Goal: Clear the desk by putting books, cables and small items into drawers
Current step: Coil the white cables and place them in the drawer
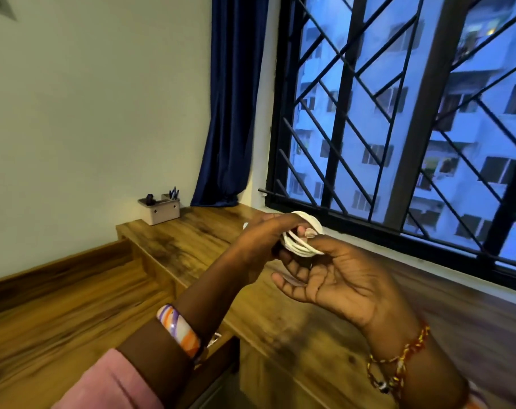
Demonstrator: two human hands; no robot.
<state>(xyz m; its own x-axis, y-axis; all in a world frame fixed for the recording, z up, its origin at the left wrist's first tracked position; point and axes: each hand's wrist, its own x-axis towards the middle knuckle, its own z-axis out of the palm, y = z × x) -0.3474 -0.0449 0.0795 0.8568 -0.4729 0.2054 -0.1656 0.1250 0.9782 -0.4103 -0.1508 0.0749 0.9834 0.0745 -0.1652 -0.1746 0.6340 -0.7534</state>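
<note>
You hold a coiled white cable [305,239] up in the air between both hands, above the wooden desk [197,234] and in front of the barred window [398,113]. Your left hand [258,243] has its fingers curled around the loops from the left side. Your right hand [336,278] pinches the bundle with thumb and forefinger at its near edge, while the other fingers [289,286] spread loosely below and hold nothing.

You appear to be winding the cable into a tidy bundle before it goes into a drawer. To do this well, keep the left hand as the fixed core and let the right hand lay each turn beside the others, so the loops match in size and none slips free. Several strands already fan apart near your right thumb, so squeeze them together before adding more. Where the loose end and any plug lie cannot be told from here; find them and tuck the tail through or around the coil, or it is likely to spring open once released.

A drawer front [221,361] seems to stand slightly out below your left wrist, though blur makes this uncertain. A small grey organiser [162,212] with pens sits at the far desk corner, well apart from your hands.
</note>
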